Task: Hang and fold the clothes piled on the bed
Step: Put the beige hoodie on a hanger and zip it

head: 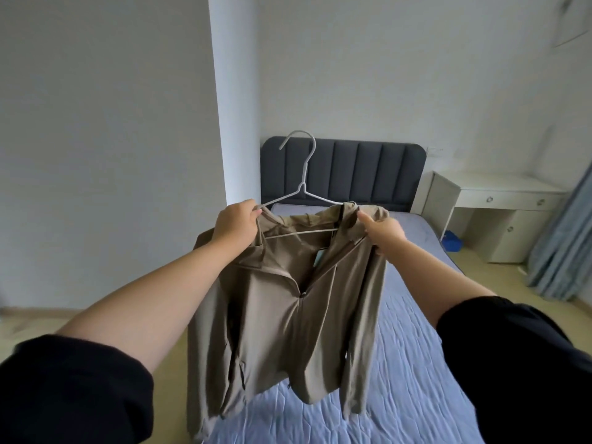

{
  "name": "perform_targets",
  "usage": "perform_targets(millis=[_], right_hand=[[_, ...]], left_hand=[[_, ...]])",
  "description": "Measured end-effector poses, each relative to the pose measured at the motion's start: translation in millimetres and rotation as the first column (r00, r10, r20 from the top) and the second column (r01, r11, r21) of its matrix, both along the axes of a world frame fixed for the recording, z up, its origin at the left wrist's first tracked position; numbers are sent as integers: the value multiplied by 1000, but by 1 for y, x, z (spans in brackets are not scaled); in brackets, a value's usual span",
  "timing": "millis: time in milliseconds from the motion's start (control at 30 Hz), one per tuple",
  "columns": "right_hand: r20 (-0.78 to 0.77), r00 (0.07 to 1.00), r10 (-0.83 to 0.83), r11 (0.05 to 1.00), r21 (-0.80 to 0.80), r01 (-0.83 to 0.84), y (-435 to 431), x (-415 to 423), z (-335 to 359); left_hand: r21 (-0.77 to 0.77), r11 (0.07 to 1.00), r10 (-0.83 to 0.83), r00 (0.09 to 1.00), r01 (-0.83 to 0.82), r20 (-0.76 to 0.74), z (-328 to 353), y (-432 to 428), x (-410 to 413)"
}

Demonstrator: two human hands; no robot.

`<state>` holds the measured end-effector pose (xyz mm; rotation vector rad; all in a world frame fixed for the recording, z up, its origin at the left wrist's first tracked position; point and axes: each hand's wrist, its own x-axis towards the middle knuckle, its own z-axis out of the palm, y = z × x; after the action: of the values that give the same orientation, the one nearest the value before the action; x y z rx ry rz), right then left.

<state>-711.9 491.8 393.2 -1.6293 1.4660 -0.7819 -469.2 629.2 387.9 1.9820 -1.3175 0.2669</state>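
Tan pullover sits half on the wire hanger, our left hand and right hand pinching its shoulders; seating the collar should follow.

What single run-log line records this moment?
step: hanging; left hand: grips hanger, jacket shoulder; right hand: pinches jacket collar; location: above bed

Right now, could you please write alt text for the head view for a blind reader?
A tan zip-neck top, partly on a white wire hanger, is held up over a blue bed; the left grip holds the hanger's end, the right grip pinches the collar. Behind: dark headboard, white desk.
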Motion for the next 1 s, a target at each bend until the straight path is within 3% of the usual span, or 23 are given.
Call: perform_targets(millis=[67,133,300,533,633,733,900,1000], right_hand=[[234,972,-14,961,273,-52,6,8,0],[354,928,-119,932,361,-18,5,14,-1],[398,874,-279,941,295,166,-5,13,-7],[356,903,-238,971,53,235,19,21,3],[493,811,-316,949,146,281,25,23,9],[600,715,-359,931,284,229,31,24,26],[666,719,-199,969,246,40,34,23,50],[771,614,-169,959,273,-79,35,14,53]], left_hand=[[-1,1000,-10,1000,10,9,1,0,-3],[-8,1000,-10,1000,10,12,3,0,-6],[-62,997,53,998,-54,-20,8,6,0],[-98,988,115,993,-116,-15,9,6,-2],[-94,990,112,993,-109,30,8,4,-6],[-105,994,26,994,-15,105,5,3,-11],[-45,998,-42,986,50,161,4,5,-10],[-44,999,-6,993,12,116,6,6,-6]])
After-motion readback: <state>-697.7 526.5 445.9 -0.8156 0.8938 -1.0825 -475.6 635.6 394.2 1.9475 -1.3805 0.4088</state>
